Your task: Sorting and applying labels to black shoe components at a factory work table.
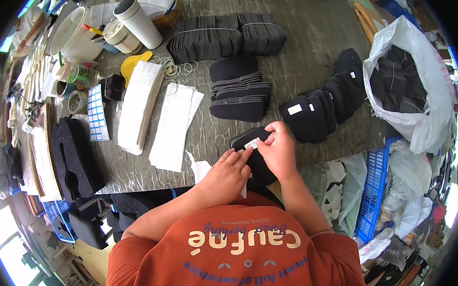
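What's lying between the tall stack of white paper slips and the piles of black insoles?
A flatter spread of white label sheets lies between the stack and insoles, in the head view.

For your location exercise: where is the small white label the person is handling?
In the head view, just right of centre, the small white label sits on a black insole, pinched between the left hand and right hand.

Two hands work here, a left hand [227,169] and a right hand [277,148]. There is one small white sticker [251,143] and one black insole [255,144] under them. Two stacks of white paper slips [139,103] [173,124] lie nearby. One white plastic bag [425,102] holds more black pieces.
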A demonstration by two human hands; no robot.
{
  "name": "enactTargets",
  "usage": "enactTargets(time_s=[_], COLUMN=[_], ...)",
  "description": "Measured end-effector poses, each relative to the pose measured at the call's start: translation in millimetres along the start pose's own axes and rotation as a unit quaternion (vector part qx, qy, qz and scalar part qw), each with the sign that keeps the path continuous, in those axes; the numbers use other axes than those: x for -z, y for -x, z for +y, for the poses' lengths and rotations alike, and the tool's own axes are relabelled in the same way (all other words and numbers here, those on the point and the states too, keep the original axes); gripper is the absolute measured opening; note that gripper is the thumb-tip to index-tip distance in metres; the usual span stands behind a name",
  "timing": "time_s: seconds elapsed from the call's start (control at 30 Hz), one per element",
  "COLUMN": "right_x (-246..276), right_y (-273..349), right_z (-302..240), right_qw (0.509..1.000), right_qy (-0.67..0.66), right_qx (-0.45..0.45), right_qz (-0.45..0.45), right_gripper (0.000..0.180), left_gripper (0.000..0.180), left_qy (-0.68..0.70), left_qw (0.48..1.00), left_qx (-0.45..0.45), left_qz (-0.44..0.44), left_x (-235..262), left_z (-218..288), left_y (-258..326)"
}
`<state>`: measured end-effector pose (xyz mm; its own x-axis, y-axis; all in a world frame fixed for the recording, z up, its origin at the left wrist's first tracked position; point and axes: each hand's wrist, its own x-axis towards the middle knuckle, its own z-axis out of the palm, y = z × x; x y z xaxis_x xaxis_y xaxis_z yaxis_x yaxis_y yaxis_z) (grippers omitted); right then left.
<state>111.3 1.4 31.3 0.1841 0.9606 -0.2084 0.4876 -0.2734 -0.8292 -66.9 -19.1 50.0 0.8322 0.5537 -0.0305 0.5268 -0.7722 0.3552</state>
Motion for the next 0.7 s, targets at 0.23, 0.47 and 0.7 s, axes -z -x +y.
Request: enactTargets(time_s=[0.23,0.47,0.7], right_x=[-2.3,9.5,72.6], right_y=[-0.5,-4.8,-53.1], right_z=[11.2,15.1,38.3], right_qw=[0.989,0.984,0.953], right_qy=[0.069,0.061,0.173], right_qx=[0.1,0.147,0.15], right_qz=[0.088,0.08,0.2], right_gripper=[0.024,0.018,0.019], left_gripper=[0.015,0.008,0.008], left_qy=[0.015,0.222,0.317], left_qw=[0.999,0.97,0.931], left_qx=[0.029,0.067,0.11], left_qz=[0.02,0.074,0.142], left_x=[7.6,7.7,-1.7], left_z=[-3.6,-16.8,-24.5], left_y=[-20.6,-4.4,-9.0])
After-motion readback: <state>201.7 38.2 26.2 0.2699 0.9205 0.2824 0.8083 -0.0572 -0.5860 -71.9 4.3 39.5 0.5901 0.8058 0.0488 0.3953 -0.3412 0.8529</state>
